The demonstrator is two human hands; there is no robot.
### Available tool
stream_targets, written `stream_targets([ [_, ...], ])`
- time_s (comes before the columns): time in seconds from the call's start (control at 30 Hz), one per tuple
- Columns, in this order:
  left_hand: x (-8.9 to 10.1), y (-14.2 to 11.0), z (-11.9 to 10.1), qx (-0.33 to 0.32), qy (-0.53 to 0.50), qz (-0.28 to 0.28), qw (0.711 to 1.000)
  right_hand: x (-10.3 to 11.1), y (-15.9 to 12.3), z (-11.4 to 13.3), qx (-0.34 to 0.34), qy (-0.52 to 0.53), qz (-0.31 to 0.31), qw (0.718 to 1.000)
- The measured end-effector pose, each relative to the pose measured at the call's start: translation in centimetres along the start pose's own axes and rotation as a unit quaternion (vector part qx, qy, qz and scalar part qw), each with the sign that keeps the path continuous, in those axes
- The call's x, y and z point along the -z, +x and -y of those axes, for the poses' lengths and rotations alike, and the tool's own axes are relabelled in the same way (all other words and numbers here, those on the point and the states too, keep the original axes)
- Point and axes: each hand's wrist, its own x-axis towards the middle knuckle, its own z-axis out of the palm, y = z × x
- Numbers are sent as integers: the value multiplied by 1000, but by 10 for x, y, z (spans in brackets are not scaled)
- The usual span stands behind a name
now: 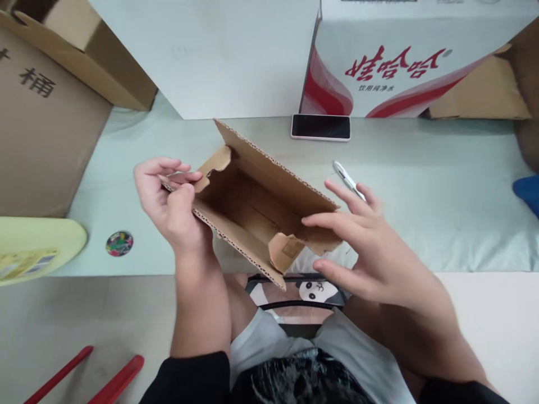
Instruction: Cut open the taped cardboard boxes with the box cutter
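Note:
An open cardboard box is tilted in the air above the table's front edge, its inside facing me and no contents showing. My left hand grips its left end, thumb and fingers pinching a side flap and the wall. At the right end, my right hand has its fingers spread, the index fingertip at the box's right wall and the thumb below. Whether that fingertip presses the cardboard is hard to tell. A white box cutter lies on the table just beyond my right fingers, partly covered by them.
Behind stand a white carton and a red-and-white water carton, with a phone in front. Brown cardboard and a yellow bottle are left, near a colourful round disc. A blue object sits at far right.

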Motion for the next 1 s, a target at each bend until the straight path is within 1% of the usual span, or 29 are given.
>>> stream_targets([
  [0.07, 0, -1, 0, -3, 16, 9, 1000, -2, 1, 2, -6, 2, 24, 1000],
  [0.13, 1, -3, -2, 0, 24, 7, 1000, -4, 2, 2, 4, 23, 56, 998],
  [0.27, 2, -5, -4, 8, 23, -9, 1000, -3, 7, -1, 67, 111, 98, 987],
  [0.4, 6, -6, 0, -11, 14, 9, 1000, 3, 11, -9, 112, 187, 123, 968],
  [0.47, 9, -8, 4, -23, 1, 23, 999, 3, 11, -14, 131, 215, 115, 961],
  [0.53, 11, -9, 8, -23, 1, 34, 999, 0, 8, -17, 122, 231, 91, 961],
  [0.63, 14, -8, 10, -5, -2, 34, 999, -8, 2, -19, 52, 284, 55, 956],
  [0.73, 17, -7, 9, 11, -27, 46, 999, -15, -1, -21, 9, 358, 29, 933],
  [0.8, 18, -6, 9, 13, -33, 53, 998, -17, -1, -22, -2, 370, 26, 929],
  [0.9, 17, -6, 8, 17, -29, 40, 999, -18, -1, -24, -15, 380, 21, 924],
  [1.0, 16, -7, 8, 26, -19, 41, 999, -22, 2, -25, 4, 393, -33, 919],
])
